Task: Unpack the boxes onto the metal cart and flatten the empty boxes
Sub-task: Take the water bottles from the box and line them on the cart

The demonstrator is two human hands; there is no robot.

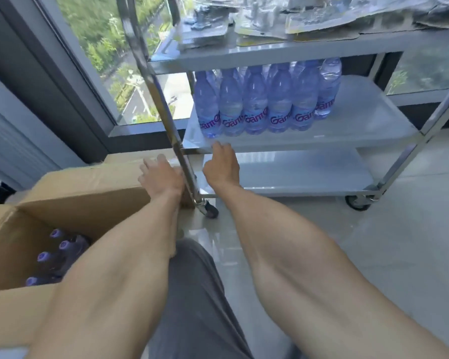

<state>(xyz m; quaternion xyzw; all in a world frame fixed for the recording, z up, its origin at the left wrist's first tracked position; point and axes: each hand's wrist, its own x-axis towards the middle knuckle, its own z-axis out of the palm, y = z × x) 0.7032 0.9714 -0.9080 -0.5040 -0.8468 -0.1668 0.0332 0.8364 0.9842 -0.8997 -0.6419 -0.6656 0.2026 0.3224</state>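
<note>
Both hands empty, left hand [161, 177] and right hand [222, 164] loosely spread, while full water bottles [49, 257] wait in the cardboard box [88, 193]: heavy, slick, likely best grabbed by the necks.

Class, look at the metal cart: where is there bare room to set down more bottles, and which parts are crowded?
Middle shelf: bare to the right of the bottles, as far as the right post. Bottom shelf: bare across what shows. Top shelf: crowded with flat packets. The bottles crowd the middle shelf's left half.
</note>
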